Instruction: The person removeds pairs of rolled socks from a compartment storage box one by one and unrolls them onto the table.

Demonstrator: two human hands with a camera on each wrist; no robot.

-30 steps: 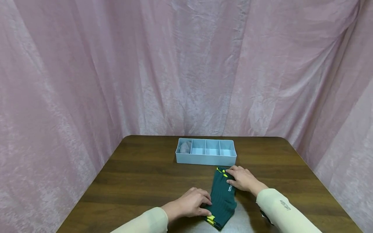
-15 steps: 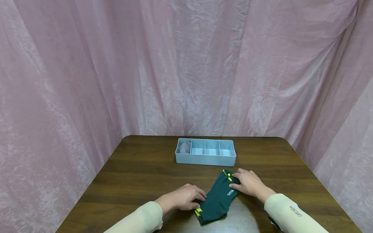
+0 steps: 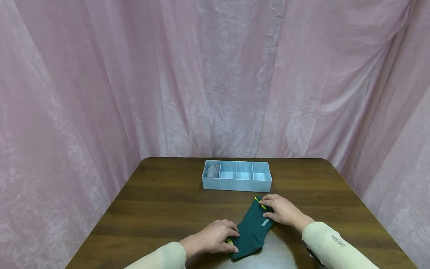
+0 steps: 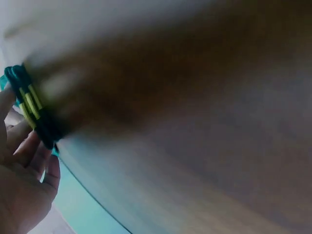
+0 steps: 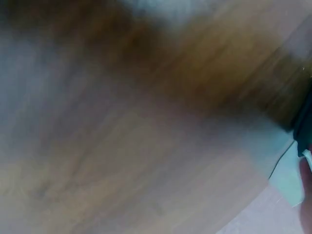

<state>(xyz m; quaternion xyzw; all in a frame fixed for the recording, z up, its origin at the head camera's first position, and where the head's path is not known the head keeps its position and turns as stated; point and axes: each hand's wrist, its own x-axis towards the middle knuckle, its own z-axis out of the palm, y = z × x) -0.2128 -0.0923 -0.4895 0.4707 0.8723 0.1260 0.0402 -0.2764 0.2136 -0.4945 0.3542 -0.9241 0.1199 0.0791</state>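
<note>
Dark green socks (image 3: 251,231) with yellow bands and white lettering lie slantwise at the front of the table, stacked flat. At their near-left end my left hand (image 3: 216,236) pinches the cuffs between fingers and thumb. The left wrist view shows the layered cuff edges of the socks (image 4: 34,107) against the fingers of my left hand (image 4: 24,185). My right hand (image 3: 283,210) grips the far-right end, fingers over the top and thumb by the lettering. Only a sliver of the socks (image 5: 305,129) shows in the right wrist view, beside part of my right hand (image 5: 307,195).
A pale blue box (image 3: 237,184) with several compartments stands just beyond the socks. Its leftmost compartment holds a grey rolled bundle (image 3: 213,170). Pink curtains (image 3: 235,82) hang behind the brown wooden table (image 3: 161,194).
The socks have swung from nearly upright to a slant, their near end going left and far end right. Both hands moved along with them; over the last half second they barely shifted.
</note>
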